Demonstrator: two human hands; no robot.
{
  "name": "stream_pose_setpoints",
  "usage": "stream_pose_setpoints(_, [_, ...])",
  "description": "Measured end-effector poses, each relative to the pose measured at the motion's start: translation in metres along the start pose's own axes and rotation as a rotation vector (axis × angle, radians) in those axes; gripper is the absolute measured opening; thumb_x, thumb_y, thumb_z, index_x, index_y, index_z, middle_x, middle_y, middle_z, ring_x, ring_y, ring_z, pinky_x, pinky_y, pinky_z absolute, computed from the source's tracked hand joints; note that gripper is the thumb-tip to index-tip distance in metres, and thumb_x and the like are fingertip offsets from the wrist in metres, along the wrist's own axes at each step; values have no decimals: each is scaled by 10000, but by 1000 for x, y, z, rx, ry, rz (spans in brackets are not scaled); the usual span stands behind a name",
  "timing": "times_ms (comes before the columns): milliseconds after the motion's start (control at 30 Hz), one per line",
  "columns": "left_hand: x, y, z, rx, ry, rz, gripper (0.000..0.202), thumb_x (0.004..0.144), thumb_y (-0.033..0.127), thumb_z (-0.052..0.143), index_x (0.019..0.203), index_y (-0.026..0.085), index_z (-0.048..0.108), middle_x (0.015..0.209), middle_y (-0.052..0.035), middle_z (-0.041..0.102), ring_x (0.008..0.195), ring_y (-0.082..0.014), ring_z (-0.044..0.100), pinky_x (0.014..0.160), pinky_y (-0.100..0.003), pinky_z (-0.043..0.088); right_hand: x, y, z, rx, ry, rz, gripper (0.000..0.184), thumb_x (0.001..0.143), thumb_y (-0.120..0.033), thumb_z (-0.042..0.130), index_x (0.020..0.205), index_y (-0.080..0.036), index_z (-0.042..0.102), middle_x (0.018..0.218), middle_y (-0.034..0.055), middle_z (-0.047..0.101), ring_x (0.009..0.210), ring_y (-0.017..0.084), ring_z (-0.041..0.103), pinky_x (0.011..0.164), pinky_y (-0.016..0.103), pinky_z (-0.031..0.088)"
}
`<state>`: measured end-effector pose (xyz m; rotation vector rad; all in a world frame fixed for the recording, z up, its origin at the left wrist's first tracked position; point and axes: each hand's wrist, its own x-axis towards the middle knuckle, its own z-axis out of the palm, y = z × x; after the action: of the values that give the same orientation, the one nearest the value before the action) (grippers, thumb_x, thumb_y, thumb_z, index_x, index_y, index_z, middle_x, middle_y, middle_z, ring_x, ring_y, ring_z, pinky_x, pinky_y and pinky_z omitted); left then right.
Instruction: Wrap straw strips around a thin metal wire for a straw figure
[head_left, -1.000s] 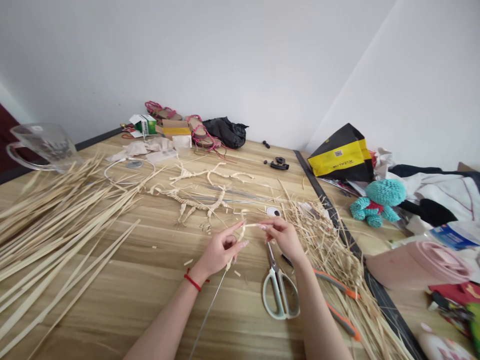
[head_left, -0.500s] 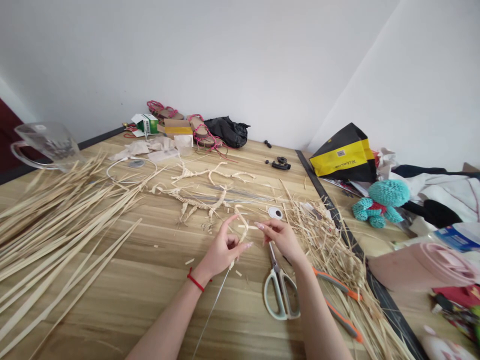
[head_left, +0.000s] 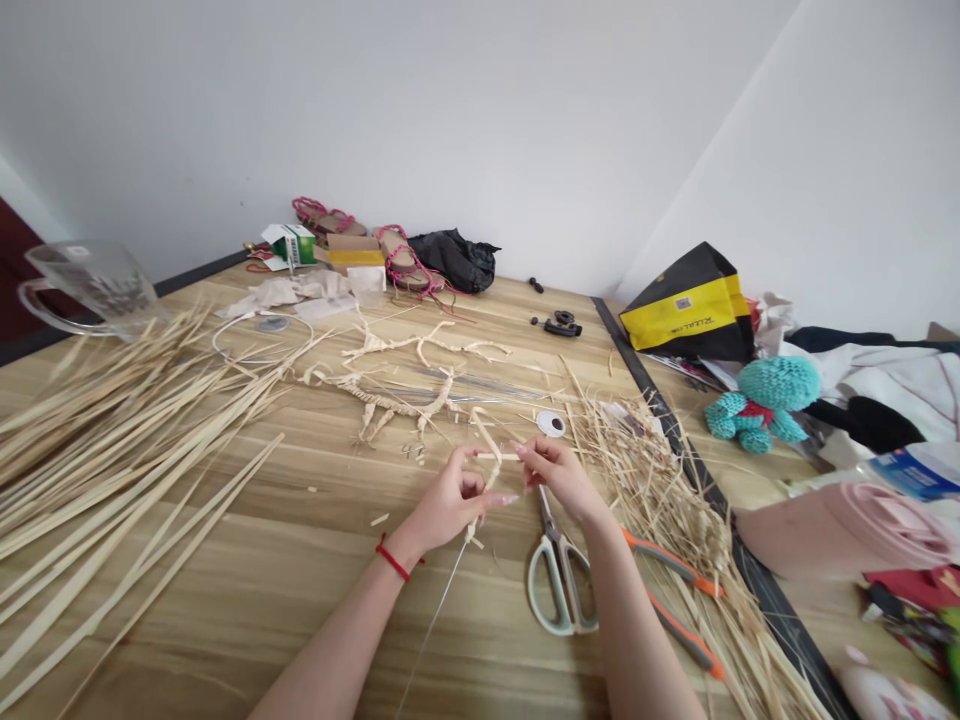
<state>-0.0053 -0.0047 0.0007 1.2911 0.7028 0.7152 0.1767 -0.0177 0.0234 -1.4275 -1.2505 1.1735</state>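
My left hand point(head_left: 450, 505), with a red cord at the wrist, pinches a thin metal wire point(head_left: 435, 620) wrapped at its top with a pale straw strip point(head_left: 489, 455). My right hand point(head_left: 559, 475) pinches the free end of that strip just to the right. Both hands hover over the wooden table point(head_left: 300, 600). Scissors with pale green handles point(head_left: 559, 585) lie right below my right hand, and orange-handled pliers point(head_left: 667, 600) lie beside them.
Long straw strips point(head_left: 127, 450) fan over the table's left. A straw-wrapped branch figure point(head_left: 397, 385) lies beyond my hands. Tangled straw scraps point(head_left: 675, 500) pile on the right. A glass jug point(head_left: 90, 285), tape roll point(head_left: 551, 423), teal crochet toy point(head_left: 765, 400) and yellow-black bag point(head_left: 686, 310) stand around.
My hands have drawn closer together and slightly lower. The straw strip now bends up above my left fingers, and the right hand has shifted left along it.
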Motion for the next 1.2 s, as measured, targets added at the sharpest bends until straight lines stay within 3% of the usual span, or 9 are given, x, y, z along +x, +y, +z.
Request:
stream_pose_setpoints(300, [0,-1,1,14,12,-25,606,669,355,704,1099,206,304,513,136,412,445,-85,468,435,-190,353,2,4,1,-133,82,-42,310,730,-495,598,707,-186,587,433,-54,484,362,123,477,395,235,391])
stream_pose_setpoints(567, [1,-1,1,-2,-11,-81,572,624,368,739,962,230,297,510,136,430,427,-94,476,413,-191,353,6,10,1,-267,147,-213,296,753,-476,588,661,-195,599,688,11,558,441,117,509,455,262,431])
stream_pose_setpoints(733, [2,-2,1,-22,-56,-74,324,802,510,501,869,214,386,480,88,476,378,-91,440,405,-204,322,5,9,2,-281,89,-219,267,775,-446,578,679,-198,594,681,1,543,448,117,515,469,263,434])
stream_pose_setpoints(833, [2,-5,0,-75,-37,-69,359,858,552,339,774,211,415,461,58,485,363,-103,432,398,-224,312,5,10,3,-311,94,-237,258,774,-438,582,681,-199,607,689,8,556,472,122,531,481,263,448])
stream_pose_setpoints(1000, [4,-7,1,-92,14,-92,361,834,553,394,710,216,425,422,57,465,346,-114,421,383,-234,297,4,8,8,-246,102,-202,276,752,-457,599,703,-187,628,722,26,599,417,113,538,415,255,449])
stream_pose_setpoints(1100, [4,-6,2,-51,47,-77,348,838,529,402,692,214,421,408,64,447,341,-111,413,375,-227,293,1,0,10,-129,140,-137,327,724,-494,608,835,-189,648,858,61,650,408,130,581,329,243,427])
stream_pose_setpoints(1200, [4,-6,3,-7,94,-83,345,838,517,406,675,214,409,400,71,437,333,-105,410,373,-220,299,-3,-11,8,-72,322,-132,451,688,-510,636,1023,-208,610,764,39,670,398,146,592,299,228,419])
